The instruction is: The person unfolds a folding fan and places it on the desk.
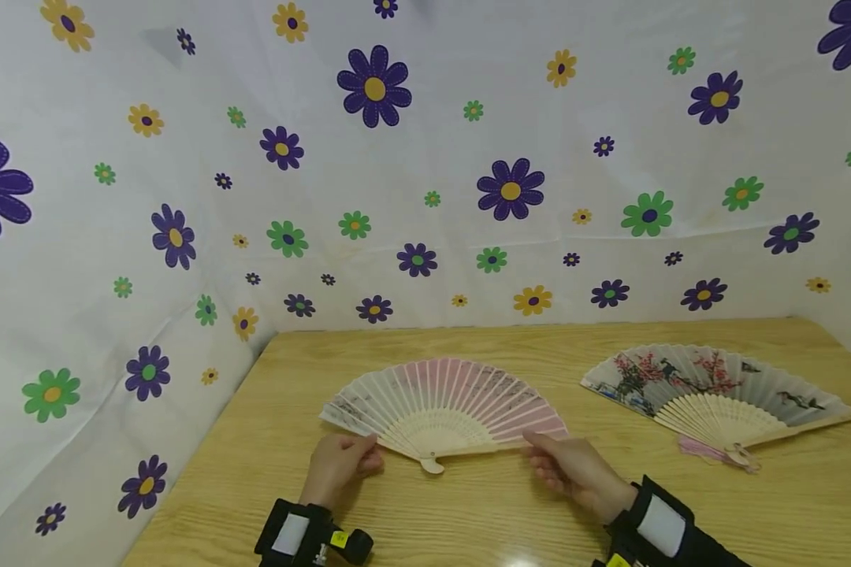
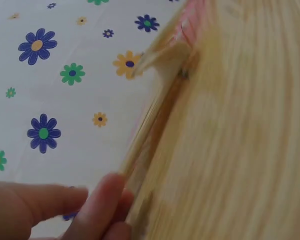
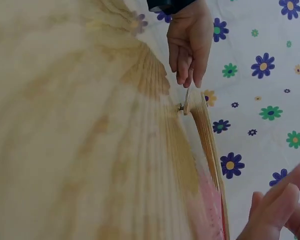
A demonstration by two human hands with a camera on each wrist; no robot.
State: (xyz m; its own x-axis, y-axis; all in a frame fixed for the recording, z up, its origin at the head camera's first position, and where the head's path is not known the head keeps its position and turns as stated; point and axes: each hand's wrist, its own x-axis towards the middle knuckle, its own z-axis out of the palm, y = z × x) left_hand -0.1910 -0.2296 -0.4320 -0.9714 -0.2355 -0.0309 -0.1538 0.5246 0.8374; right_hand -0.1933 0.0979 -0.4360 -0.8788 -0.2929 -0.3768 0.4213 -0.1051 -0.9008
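A pink and white folding fan [image 1: 440, 402] lies spread on the wooden table, its pivot toward me. At its left outer rib is my left hand [image 1: 336, 468], thumb and fingers pinching the rib near its lower edge. The left wrist view has those fingertips [image 2: 112, 187] right at the bamboo rib. My right hand [image 1: 570, 468] hovers by the fan's right end, overlapping its edge in the head view. In the right wrist view a gap shows between the right hand's loosely bent fingers [image 3: 282, 200] and the fan, and nothing is in them.
A second folding fan [image 1: 723, 394], grey with red blossoms and birds, lies open at the right, a pink tassel [image 1: 702, 449] near its pivot. White cloth [image 1: 425, 150] with printed flowers rises behind and beside the wooden table [image 1: 468, 520].
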